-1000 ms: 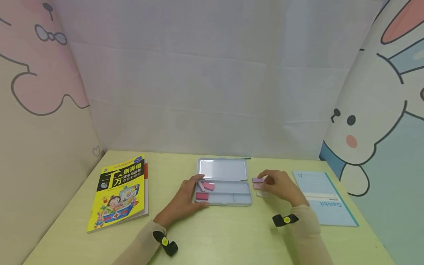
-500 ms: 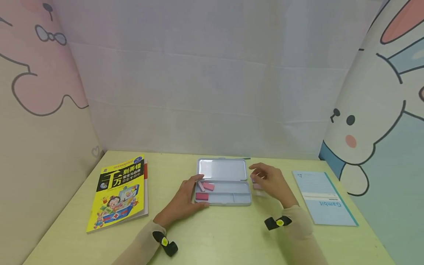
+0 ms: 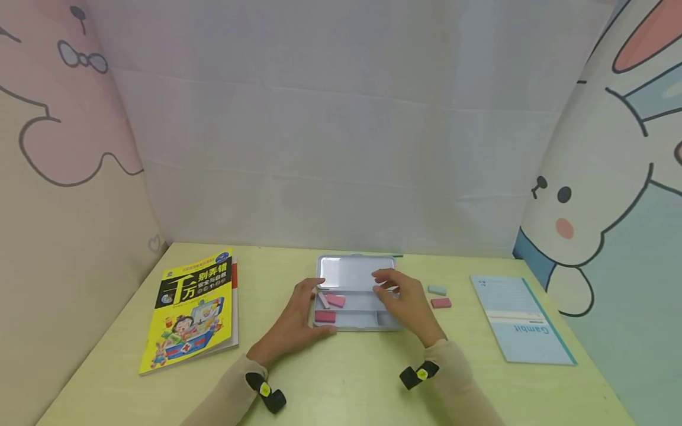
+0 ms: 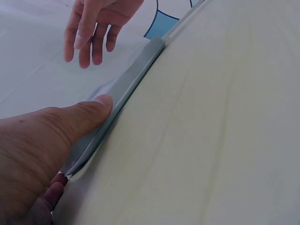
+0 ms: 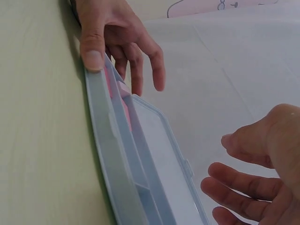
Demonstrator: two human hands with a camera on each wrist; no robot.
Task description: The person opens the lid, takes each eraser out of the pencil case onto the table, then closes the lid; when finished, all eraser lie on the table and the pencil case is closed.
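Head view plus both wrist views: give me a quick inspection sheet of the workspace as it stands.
Surface: pale green table, bare wood grain at its near edge.
Job's things: grey pencil case lies open, lid back; pink erasers in its left compartments. Two loose erasers, one blue-green and one pink, lie on the table to its right.
Clutter: yellow picture book at left; blue notebook at right.
Grippers: left hand holds the case's left end, thumb on its front rim; right hand hovers over the case's right part, fingers loose, holding nothing that I can see.
Cables: nothing seen.
Surroundings: white sheet backdrop, cartoon rabbit panels on the sides.
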